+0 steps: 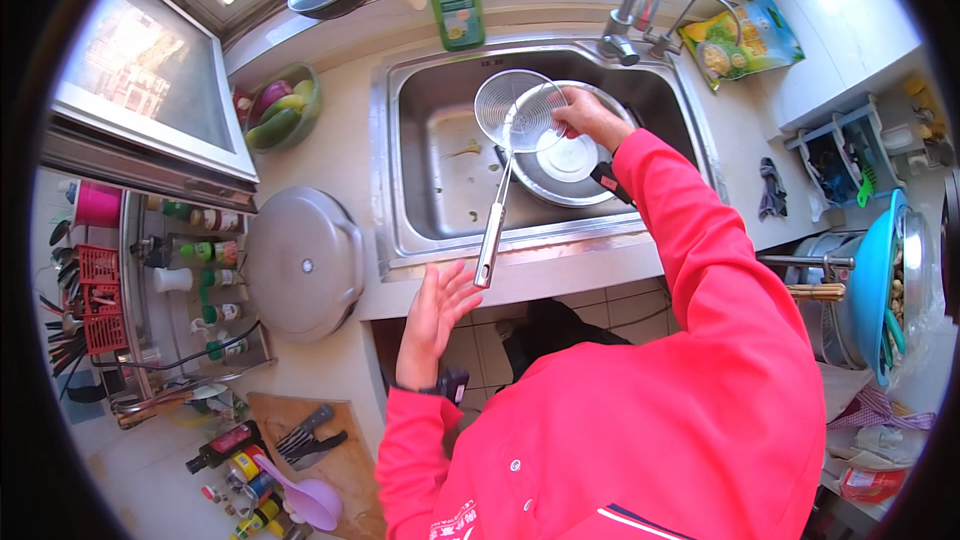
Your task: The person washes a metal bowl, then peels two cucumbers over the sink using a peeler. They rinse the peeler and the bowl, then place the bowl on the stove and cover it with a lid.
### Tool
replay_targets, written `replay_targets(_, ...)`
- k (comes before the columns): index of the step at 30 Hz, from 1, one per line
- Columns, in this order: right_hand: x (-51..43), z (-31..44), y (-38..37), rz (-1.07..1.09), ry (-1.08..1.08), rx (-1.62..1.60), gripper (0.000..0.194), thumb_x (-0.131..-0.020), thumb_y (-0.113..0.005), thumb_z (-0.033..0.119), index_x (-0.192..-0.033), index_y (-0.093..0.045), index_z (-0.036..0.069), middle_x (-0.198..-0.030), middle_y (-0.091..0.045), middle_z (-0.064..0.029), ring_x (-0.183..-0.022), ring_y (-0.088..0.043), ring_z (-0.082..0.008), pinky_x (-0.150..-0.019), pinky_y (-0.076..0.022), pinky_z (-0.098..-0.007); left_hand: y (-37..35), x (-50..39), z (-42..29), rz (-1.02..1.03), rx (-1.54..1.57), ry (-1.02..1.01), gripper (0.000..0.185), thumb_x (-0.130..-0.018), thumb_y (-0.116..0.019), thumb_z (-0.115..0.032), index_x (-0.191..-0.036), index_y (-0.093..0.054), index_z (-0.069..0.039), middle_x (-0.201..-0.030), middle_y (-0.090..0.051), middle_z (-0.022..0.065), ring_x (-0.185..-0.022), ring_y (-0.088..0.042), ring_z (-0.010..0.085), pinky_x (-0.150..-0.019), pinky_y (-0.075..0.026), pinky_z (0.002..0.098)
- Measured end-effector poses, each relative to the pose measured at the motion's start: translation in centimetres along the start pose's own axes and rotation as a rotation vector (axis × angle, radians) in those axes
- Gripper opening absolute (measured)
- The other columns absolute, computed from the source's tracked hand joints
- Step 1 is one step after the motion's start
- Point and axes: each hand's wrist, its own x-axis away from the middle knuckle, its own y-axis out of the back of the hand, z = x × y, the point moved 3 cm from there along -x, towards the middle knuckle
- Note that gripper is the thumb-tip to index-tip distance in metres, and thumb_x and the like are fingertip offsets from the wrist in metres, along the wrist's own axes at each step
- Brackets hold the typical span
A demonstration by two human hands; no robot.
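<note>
My right hand [589, 114] grips the rim of a wire skimmer [502, 101] with a spiral mesh bowl. The skimmer hangs over the stainless steel sink [420, 165], its long metal handle pointing toward me past the sink's front edge. Just beside the handle's end, my left hand [439, 305] is held with its fingers apart and nothing in it. Under the skimmer and my right hand, a round metal basin [566, 165] stands in the sink, partly covered by them. Small food scraps lie on the sink floor to its left.
A chrome faucet [621, 34] rises behind the sink, near a green detergent bottle [456, 0]. At left are a bowl of vegetables [304, 120], a large grey lid [300, 262] and an open window [150, 75]. Knives [307, 435] lie on a wooden cutting board [345, 431].
</note>
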Motion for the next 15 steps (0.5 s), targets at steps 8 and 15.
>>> replay_targets(8,-0.3,-8.0,1.8,0.009,-0.161,-0.346,0.035,-0.088,-0.055,0.024,-0.113,-0.058,0.0,-0.092,-0.065,-0.0162,-0.08,-0.065,-0.0214,-0.069,-0.053,-0.0341,-9.8,-10.6,0.6,0.033,-0.008,0.218,0.028,-0.094,-0.052,-0.024,-0.111,-0.052,-0.001,-0.086,-0.06,0.0093,-0.052,-0.047,0.0093,-0.037,-0.04,0.0201)
replay_targets(15,-6.8,-16.5,3.3,-0.268,-0.079,-0.148,0.037,-0.088,-0.05,0.028,-0.11,-0.063,0.002,-0.109,-0.063,-0.0181,-0.107,-0.057,-0.031,-0.093,-0.0413,-0.0369,-14.3,-13.6,1.0,-0.151,-0.036,0.359,0.02,-0.092,-0.049,-0.017,-0.101,-0.05,0.001,-0.086,-0.062,0.0122,-0.05,-0.049,0.01,-0.034,-0.038,0.0205)
